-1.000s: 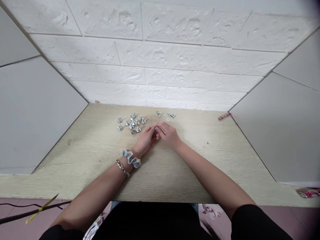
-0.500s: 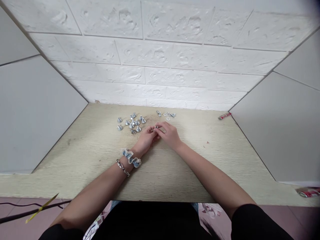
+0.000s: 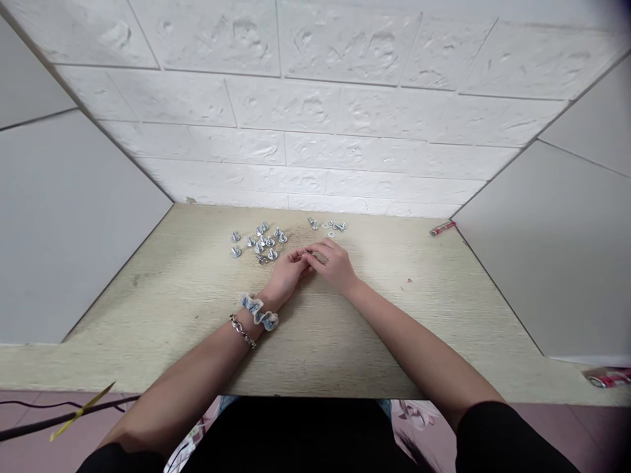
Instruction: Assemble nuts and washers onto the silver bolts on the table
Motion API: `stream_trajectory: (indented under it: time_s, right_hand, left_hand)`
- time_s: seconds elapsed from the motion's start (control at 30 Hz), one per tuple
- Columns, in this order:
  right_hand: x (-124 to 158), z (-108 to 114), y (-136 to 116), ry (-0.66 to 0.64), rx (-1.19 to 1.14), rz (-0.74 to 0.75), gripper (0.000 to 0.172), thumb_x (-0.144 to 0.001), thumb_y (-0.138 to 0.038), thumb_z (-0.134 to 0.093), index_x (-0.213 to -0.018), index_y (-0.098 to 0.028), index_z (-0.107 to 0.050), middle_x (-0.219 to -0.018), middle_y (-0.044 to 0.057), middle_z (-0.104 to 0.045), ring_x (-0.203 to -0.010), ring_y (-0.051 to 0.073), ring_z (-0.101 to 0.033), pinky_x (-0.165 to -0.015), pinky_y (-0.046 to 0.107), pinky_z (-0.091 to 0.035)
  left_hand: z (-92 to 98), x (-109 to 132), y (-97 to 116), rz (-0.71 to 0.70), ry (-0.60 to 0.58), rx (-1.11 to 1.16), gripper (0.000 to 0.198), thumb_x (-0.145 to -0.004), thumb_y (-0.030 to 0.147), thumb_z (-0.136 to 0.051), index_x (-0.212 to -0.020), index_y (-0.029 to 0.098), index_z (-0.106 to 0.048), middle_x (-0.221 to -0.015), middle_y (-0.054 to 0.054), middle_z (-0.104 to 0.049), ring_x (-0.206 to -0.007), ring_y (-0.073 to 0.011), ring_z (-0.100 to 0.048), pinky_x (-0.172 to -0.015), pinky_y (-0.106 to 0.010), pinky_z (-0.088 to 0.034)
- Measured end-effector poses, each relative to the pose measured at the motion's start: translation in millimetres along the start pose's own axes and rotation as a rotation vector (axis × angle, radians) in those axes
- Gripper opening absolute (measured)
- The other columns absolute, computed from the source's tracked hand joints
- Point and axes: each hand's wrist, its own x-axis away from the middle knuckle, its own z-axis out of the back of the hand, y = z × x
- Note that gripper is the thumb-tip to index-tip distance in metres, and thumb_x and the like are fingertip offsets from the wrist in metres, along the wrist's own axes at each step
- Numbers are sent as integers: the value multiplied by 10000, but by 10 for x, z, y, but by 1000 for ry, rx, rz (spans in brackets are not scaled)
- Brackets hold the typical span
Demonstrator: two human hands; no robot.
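Fingers of left hand [image 3: 284, 273] and right hand [image 3: 333, 263] pinch one small bolt [image 3: 309, 252] together above the desk [image 3: 172, 295]; no writing legible.

A pale wood-grain counter [image 3: 162, 309] is seen stretching out to a white wall of embossed brick-pattern panels [image 3: 315, 118]. Grey side panels are set up at the left [image 3: 64, 223] and at the right [image 3: 557, 243], so the counter is boxed in on both sides. A small red object [image 3: 442, 228] is spotted lying near the back right corner, just beside the right panel. Another red-and-white item [image 3: 608, 377] is caught at the far right edge, only partly in view. Down at the lower left, below the counter's front edge, a dark cable [image 3: 59, 418] is seen with a yellow strip [image 3: 81, 412] lying across it, over a pinkish floor.
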Motion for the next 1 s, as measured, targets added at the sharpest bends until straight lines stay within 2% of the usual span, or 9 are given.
stream_trajectory:
  time_s: [0.2, 0.37, 0.5, 0.7, 0.83, 1.0]
  right_hand:
    - [-13, -15, -45, 18, -1, 63, 175, -829, -183, -500, -885, -203, -664, -866, 50, -676, -813, 167, -630, -757, 305, -536]
    - [-4, -34, -59, 11, -18, 87, 252, -834, -140, -440, -934, -203, -663, -944, 59, -682, -892, 169, -634, -811, 311, -536]
    - [-8, -36, -56, 5, -36, 29, 234, -875, -208, -457, -994, -215, -659, -987, 60, -679, -919, 177, -631, -836, 331, -527]
    - [-22, 10, -43, -1, -47, -76, 118, -840, -307, -572, -836, -203, -629, -824, 45, -627, -796, 183, -596, -746, 332, -508]
    - [-22, 18, -36, -36, 1, -146, 205, -812, -399, -611, -820, -199, -567, -815, 48, -586, -814, 201, -569, -747, 341, -490]
    - [-15, 12, -11, -126, -23, -91, 364, -864, -513, -495, -1044, -204, -566, -1033, 92, -592, -1020, 234, -545, -906, 394, -450]
  left_hand:
    - [34, -29, -35, -58, -21, -85, 187, -644, 209, -701, -798, 114, -653, -737, -14, -648, -720, -105, -569, -729, -231, -432]
    - [33, -26, -30, -74, -14, -106, 170, -647, 204, -689, -788, 115, -655, -738, -11, -647, -715, -103, -558, -700, -214, -420]
    - [-4, -2, 5, -57, -9, -70, 190, -640, 222, -702, -790, 122, -644, -727, 0, -629, -692, -91, -546, -695, -214, -429]
    - [-6, -2, 8, -50, -19, -148, 151, -647, 229, -676, -748, 127, -629, -658, 15, -579, -625, -79, -494, -636, -212, -400]
    - [-11, 18, 36, -91, -96, -360, 65, -667, 169, -594, -619, 131, -573, -579, 29, -521, -591, -81, -448, -584, -210, -347]
    - [-41, 70, 88, -136, -151, -475, 77, -656, 128, -521, -589, 139, -558, -558, 35, -502, -555, -81, -408, -553, -217, -319]
